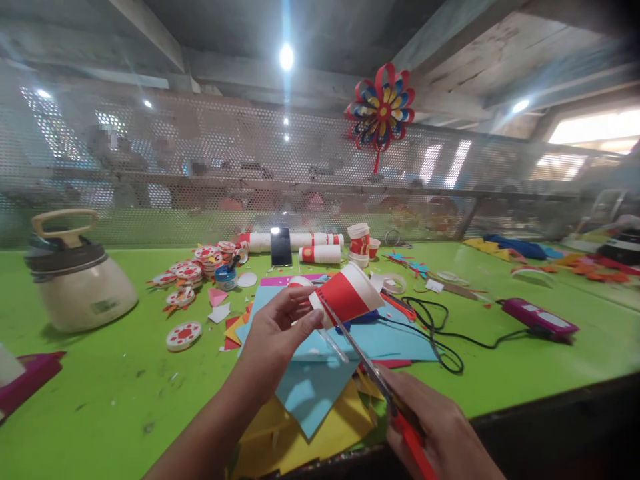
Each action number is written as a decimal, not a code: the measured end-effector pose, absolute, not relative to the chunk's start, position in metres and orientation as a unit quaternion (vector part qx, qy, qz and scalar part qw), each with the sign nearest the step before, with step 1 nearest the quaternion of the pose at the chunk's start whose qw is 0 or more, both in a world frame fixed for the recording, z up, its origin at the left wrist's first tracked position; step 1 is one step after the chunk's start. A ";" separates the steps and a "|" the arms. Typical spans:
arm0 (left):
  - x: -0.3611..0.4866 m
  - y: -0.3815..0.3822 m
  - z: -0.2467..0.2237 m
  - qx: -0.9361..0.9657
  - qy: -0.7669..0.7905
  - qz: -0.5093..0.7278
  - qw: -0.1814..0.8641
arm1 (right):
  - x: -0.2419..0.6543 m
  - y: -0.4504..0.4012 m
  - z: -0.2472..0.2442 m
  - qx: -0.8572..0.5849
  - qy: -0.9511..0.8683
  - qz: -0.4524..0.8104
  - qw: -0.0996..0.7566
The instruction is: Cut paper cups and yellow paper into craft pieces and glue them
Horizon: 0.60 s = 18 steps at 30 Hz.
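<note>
My left hand (283, 325) grips a red and white paper cup (351, 293) near its narrower end, thumb and fingers closed on it. The cup is tilted on its side above blue paper (313, 393). In my right hand (431, 417) is a pair of scissors (373, 369) with red handles. Their blades reach up to the cup's red side near my left thumb; whether they have cut into it I cannot tell. Under the cup, a clear stick (336, 348) and a blue tool with a black cord (361, 319) lie partly hidden.
Several red and white paper discs (184, 335) and a blue paint jar (226, 277) are at the left, beyond them a large jug (83, 283). Stacked cups (320, 255) and a phone (281, 247) stand at the back. A purple box (539, 319) with a cord lies right.
</note>
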State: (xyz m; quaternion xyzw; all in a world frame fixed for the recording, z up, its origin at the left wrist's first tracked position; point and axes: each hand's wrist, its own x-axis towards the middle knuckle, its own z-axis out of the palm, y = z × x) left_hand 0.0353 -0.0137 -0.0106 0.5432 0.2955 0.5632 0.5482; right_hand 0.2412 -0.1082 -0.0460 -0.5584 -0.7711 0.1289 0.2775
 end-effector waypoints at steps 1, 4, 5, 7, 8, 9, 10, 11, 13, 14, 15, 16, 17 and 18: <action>0.035 -0.014 -0.011 0.549 0.298 0.563 0.542 | 0.241 -0.108 -0.046 -0.558 -0.769 0.137 0.280; 0.036 -0.015 -0.012 0.560 0.299 0.564 0.528 | 0.242 -0.109 -0.048 -0.558 -0.762 0.150 0.293; 0.036 -0.015 -0.012 0.563 0.300 0.564 0.525 | 0.242 -0.109 -0.049 -0.557 -0.761 0.147 0.297; 0.036 -0.014 -0.012 0.566 0.304 0.564 0.519 | 0.243 -0.109 -0.051 -0.552 -0.764 0.140 0.302; 0.036 -0.014 -0.012 0.566 0.305 0.564 0.519 | 0.243 -0.109 -0.051 -0.553 -0.764 0.138 0.304; 0.036 -0.013 -0.012 0.564 0.307 0.563 0.520 | 0.243 -0.108 -0.051 -0.554 -0.763 0.137 0.304; 0.036 -0.012 -0.012 0.561 0.310 0.562 0.523 | 0.243 -0.108 -0.051 -0.555 -0.763 0.136 0.303; 0.036 -0.012 -0.012 0.555 0.314 0.561 0.528 | 0.242 -0.108 -0.050 -0.556 -0.762 0.135 0.302; 0.035 -0.011 -0.011 0.546 0.324 0.553 0.539 | 0.241 -0.109 -0.048 -0.557 -0.764 0.136 0.297; 0.035 -0.011 -0.010 0.546 0.328 0.548 0.542 | 0.240 -0.109 -0.048 -0.559 -0.763 0.137 0.294; 0.034 -0.011 -0.010 0.547 0.330 0.544 0.544 | 0.240 -0.109 -0.047 -0.563 -0.761 0.140 0.291; 0.034 -0.011 -0.009 0.551 0.331 0.542 0.542 | 0.240 -0.110 -0.046 -0.569 -0.756 0.144 0.289; 0.034 -0.012 -0.008 0.554 0.332 0.541 0.538 | 0.240 -0.111 -0.046 -0.573 -0.754 0.147 0.285; 0.035 -0.013 -0.008 0.558 0.333 0.542 0.533 | 0.240 -0.111 -0.045 -0.575 -0.753 0.148 0.283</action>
